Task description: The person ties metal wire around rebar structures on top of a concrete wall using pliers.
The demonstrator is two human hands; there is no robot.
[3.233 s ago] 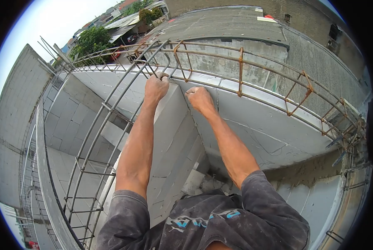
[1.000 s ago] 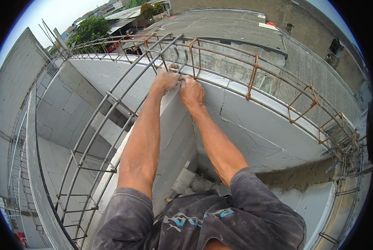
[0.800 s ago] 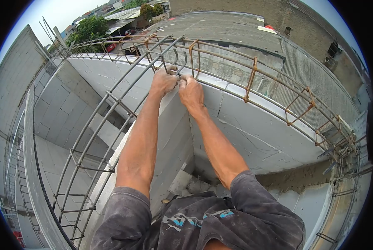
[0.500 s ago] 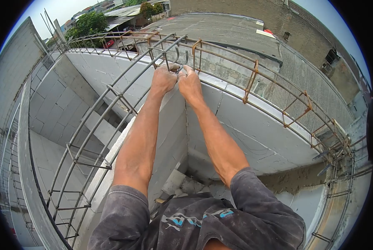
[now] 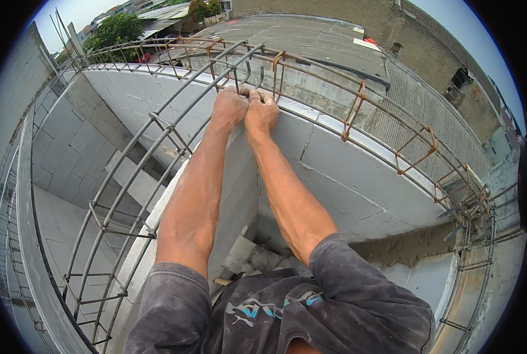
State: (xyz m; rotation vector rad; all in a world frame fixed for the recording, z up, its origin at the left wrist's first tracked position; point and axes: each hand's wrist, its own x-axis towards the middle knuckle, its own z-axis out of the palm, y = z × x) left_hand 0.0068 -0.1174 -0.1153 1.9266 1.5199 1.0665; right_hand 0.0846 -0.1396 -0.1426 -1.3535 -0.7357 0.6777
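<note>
Both hands work at the corner where one rebar cage [image 5: 168, 127] meets another rebar cage [image 5: 362, 88] along the wall top. My left hand [image 5: 230, 107] is closed in a fist just under the bent bar ends [image 5: 249, 69]. Pressed beside it, my right hand [image 5: 262, 112] has thumb and fingers pinched together. Whatever the fingers grip is hidden behind the knuckles. The hooked bars rise directly above both hands, and the lower bar of the cage passes right at them.
A white block wall [image 5: 346, 171] runs under the right-hand cage, and another block wall [image 5: 231, 171] comes toward me between my forearms. Rubble [image 5: 249, 256] lies below. At left stands a long grey board edge [image 5: 30, 236]. Beyond the cage is a corrugated roof [image 5: 434, 100].
My right hand has drawn in against the left, its fingers curling lower at the corner. The left hand keeps its closed grip. The whole view has shifted slightly.
</note>
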